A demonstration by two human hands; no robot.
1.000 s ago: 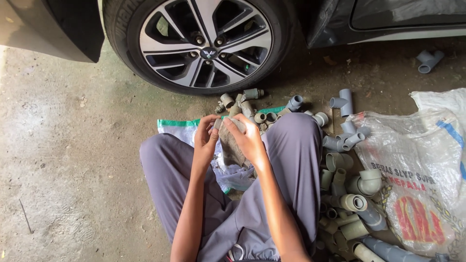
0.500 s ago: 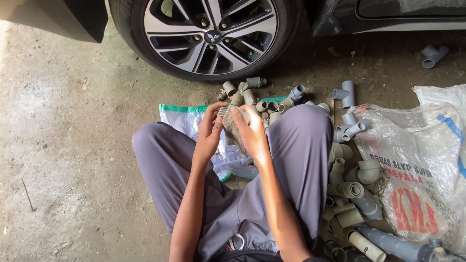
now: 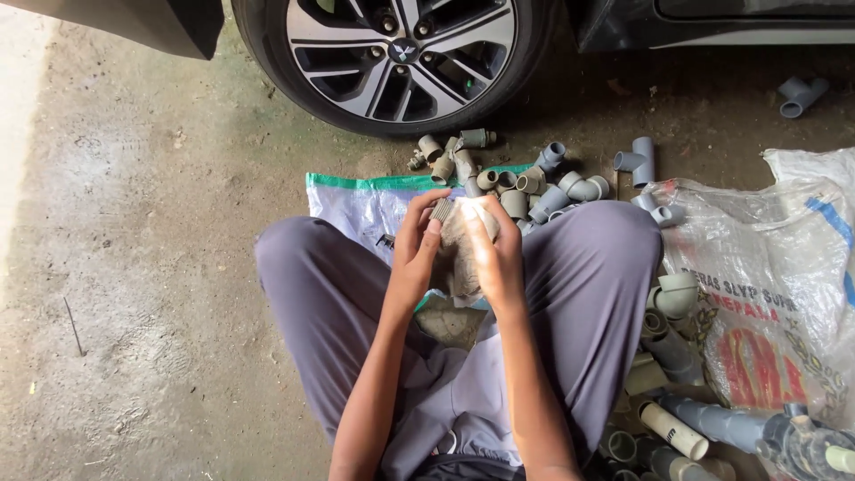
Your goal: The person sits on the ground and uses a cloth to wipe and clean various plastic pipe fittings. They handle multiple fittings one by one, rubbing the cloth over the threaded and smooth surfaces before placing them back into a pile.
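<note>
I see both hands, left hand [image 3: 411, 258] and right hand [image 3: 495, 256], fingers clasping a gritty grey rag [image 3: 456, 254]; ridged plastic pipe fittings [image 3: 521, 181] heaped at twelve o'clock.

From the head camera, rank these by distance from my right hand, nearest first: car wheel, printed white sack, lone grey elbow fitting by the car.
From the right hand:
1. Printed white sack, to its right on the floor.
2. Car wheel, ahead, slightly left.
3. Lone grey elbow fitting, far ahead on the right.

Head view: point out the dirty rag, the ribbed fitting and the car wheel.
dirty rag [image 3: 459, 254], head view, on its middle fold.
ribbed fitting [image 3: 441, 210], head view, on its grooved side.
car wheel [image 3: 401, 49], head view, on the hub.
</note>
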